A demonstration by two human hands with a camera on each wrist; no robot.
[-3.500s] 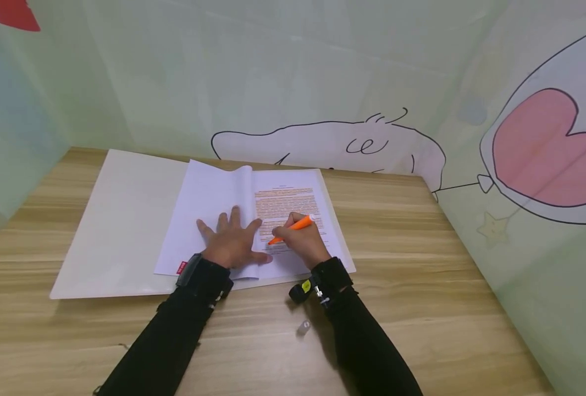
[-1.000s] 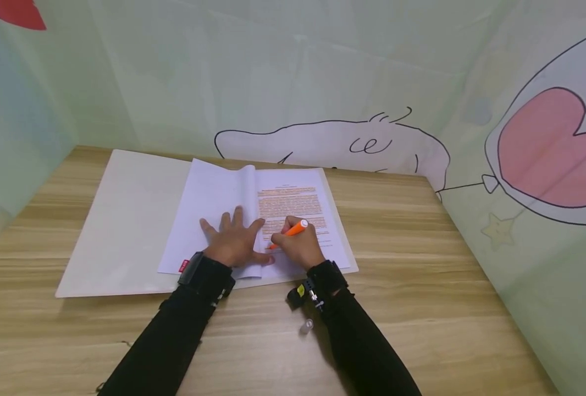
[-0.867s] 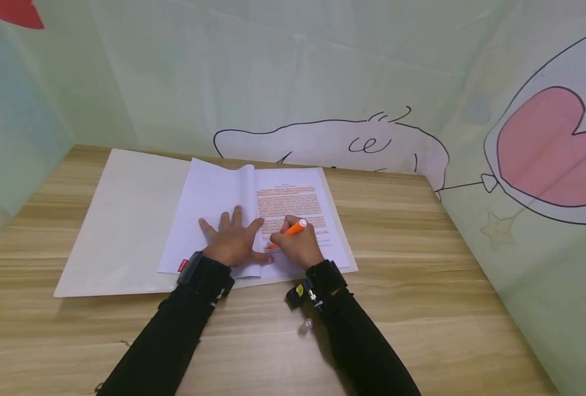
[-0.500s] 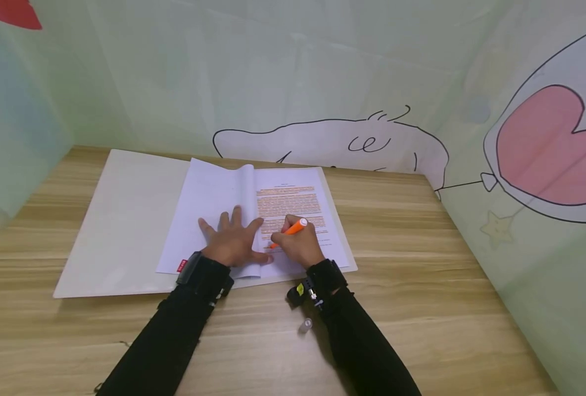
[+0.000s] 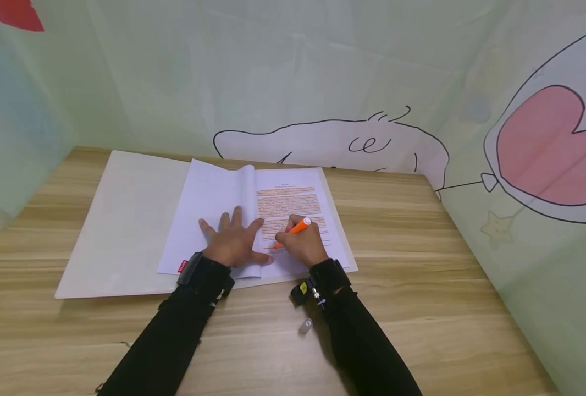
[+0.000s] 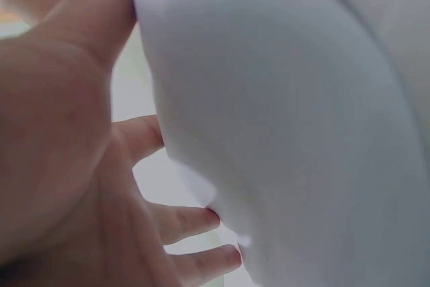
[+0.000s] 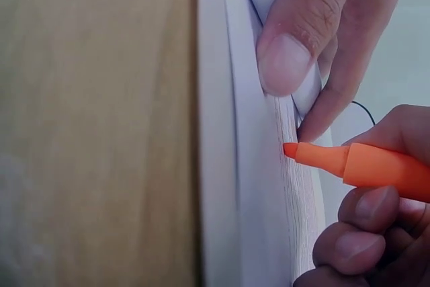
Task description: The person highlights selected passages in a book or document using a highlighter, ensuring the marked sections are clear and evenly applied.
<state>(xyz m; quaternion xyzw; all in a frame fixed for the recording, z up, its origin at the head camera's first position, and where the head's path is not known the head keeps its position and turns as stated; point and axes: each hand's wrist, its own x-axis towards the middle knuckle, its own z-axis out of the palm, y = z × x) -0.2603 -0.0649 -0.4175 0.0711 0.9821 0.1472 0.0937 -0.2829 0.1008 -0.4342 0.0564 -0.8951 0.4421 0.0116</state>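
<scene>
In the head view my right hand [image 5: 305,244] pinches an orange highlighter [image 5: 300,225], its tip on the lower lines of the printed page [image 5: 293,179]. Most lines above carry orange marking. The right wrist view shows the highlighter's orange tip [image 7: 290,150] against the page beside my left thumb. My left hand [image 5: 231,242] lies with fingers spread on the turned-over white sheets [image 5: 209,187], thumb across the fold onto the printed page. From the left wrist, the left hand [image 6: 80,139] is seen pressing the white paper [image 6: 289,126].
The sheets sit in an open white folder [image 5: 115,220] whose cover lies to the left. A small translucent cap [image 5: 305,326] stands on the wooden table [image 5: 402,247] near the right forearm. Patterned fabric walls [image 5: 293,66] rise behind and at both sides.
Within the last half second the right hand and highlighter slid slightly right along a low line of the page. Over several seconds they moved a little lower. The left hand stays in place.
</scene>
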